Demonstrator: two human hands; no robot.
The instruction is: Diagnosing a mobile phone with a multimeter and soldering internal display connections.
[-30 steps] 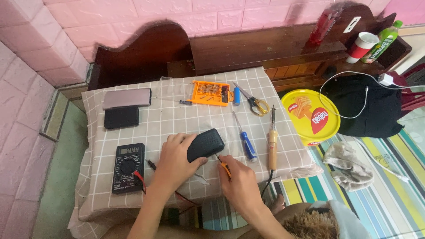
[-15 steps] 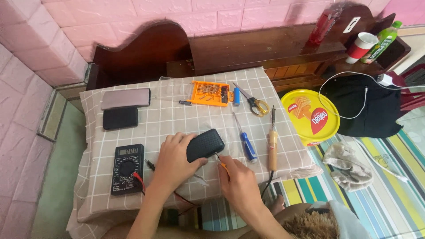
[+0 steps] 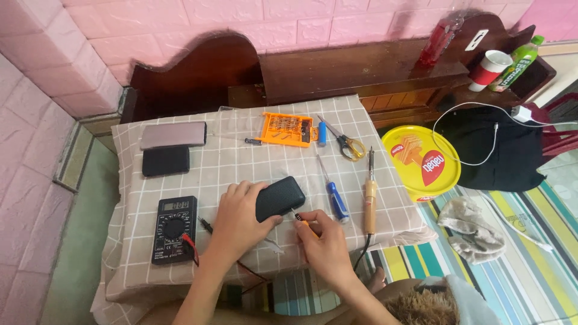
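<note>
Black power bank point(image 3: 280, 197), long axis slanting toward the tabletop's far-right corner, gripped by left hand point(image 3: 238, 219); right hand point(image 3: 325, 241) pinches a small screwdriver point(image 3: 299, 219).

Multimeter point(image 3: 174, 229), scissors point(image 3: 348, 144), soldering iron point(image 3: 369, 201), yellow tin point(image 3: 424, 161) on checked cloth point(image 3: 235, 162)

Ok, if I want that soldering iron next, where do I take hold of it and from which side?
Grip the soldering iron by its wooden handle, the thick lower part nearer you. It lies flat on the checked cloth with the metal tip pointing away and the cord trailing off the near edge. Come from above on its right, since the blue screwdriver lies close on its left.
</note>
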